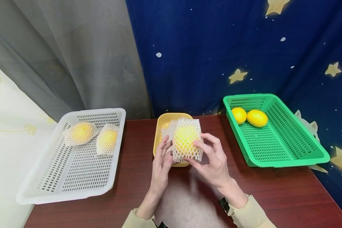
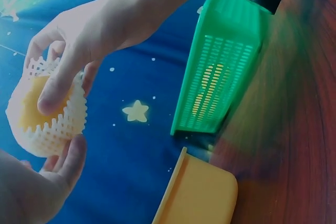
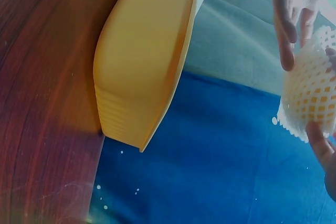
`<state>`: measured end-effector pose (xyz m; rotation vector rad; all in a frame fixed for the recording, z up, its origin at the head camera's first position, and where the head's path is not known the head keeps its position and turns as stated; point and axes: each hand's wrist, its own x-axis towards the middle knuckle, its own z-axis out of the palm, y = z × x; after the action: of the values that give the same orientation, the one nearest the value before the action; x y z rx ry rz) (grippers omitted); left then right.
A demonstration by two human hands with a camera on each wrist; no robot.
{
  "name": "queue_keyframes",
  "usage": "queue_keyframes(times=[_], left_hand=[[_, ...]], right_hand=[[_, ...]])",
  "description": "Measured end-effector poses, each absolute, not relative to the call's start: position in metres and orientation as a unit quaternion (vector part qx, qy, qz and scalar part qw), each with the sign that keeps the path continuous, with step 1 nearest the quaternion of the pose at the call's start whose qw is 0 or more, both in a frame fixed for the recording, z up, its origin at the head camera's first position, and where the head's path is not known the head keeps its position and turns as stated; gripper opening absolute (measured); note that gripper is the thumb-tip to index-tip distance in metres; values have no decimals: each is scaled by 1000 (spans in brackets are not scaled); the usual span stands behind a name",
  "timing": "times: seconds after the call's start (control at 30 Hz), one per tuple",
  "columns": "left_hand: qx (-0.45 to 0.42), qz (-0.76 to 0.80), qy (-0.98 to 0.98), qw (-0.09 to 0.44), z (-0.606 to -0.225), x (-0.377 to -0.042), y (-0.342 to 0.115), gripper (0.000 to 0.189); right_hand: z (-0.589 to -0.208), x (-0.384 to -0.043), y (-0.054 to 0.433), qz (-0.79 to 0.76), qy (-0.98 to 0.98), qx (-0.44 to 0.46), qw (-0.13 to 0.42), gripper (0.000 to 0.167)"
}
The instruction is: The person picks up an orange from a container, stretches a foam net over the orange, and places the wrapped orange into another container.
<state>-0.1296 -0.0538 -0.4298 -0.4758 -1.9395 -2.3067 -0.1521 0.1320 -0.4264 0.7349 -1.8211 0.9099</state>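
Between both hands, over the yellow tray point(image 1: 158, 142), is a lemon point(image 1: 185, 136) inside a white foam net sleeve point(image 1: 197, 126). My left hand point(image 1: 160, 167) grips the sleeve from its left side, fingers bent against it. From the right, my right hand point(image 1: 215, 163) holds sleeve and fruit, with its thumb low and fingers on the near face. The left wrist view shows the right thumb lying over bare yellow skin point(image 2: 34, 103) at the sleeve's opening. More white foam netting point(image 1: 168, 128) sits in the tray behind the held fruit.
On the left stands a white basket point(image 1: 114, 177) with two netted lemons point(image 1: 81, 133). A green basket point(image 1: 290, 164) on the right holds two bare lemons point(image 1: 257, 118). Grey and blue curtains point(image 1: 188, 63) hang behind the dark red wooden table point(image 1: 134, 171).
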Motion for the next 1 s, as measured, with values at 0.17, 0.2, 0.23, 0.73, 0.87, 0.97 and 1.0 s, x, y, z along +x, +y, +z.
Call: queue_keyframes(times=[0.17, 0.2, 0.23, 0.73, 0.87, 0.97, 1.0], left_hand=[[-104, -746, -657, 40, -429, -132, -55, 57], [-96, -743, -661, 41, -429, -133, -55, 54], [-92, -739, -666, 42, -429, -133, -54, 53], [-62, -772, -633, -2, -427, -136, -53, 51], [-54, -776, -629, -2, -426, -137, -53, 53], [-72, -765, -640, 2, -428, -137, -53, 56], [-78, -761, -644, 3, -428, -137, -53, 57]], right_hand=[[-426, -154, 128, 326, -729, 364, 479, 30], [-426, -154, 127, 317, -724, 377, 482, 27], [-427, -155, 126, 311, -719, 387, 486, 25], [-430, -149, 124, 465, -722, 356, 368, 52], [-427, -146, 125, 564, -711, 292, 302, 42], [-424, -143, 126, 601, -727, 234, 235, 41], [-422, -143, 126, 606, -735, 220, 210, 46]])
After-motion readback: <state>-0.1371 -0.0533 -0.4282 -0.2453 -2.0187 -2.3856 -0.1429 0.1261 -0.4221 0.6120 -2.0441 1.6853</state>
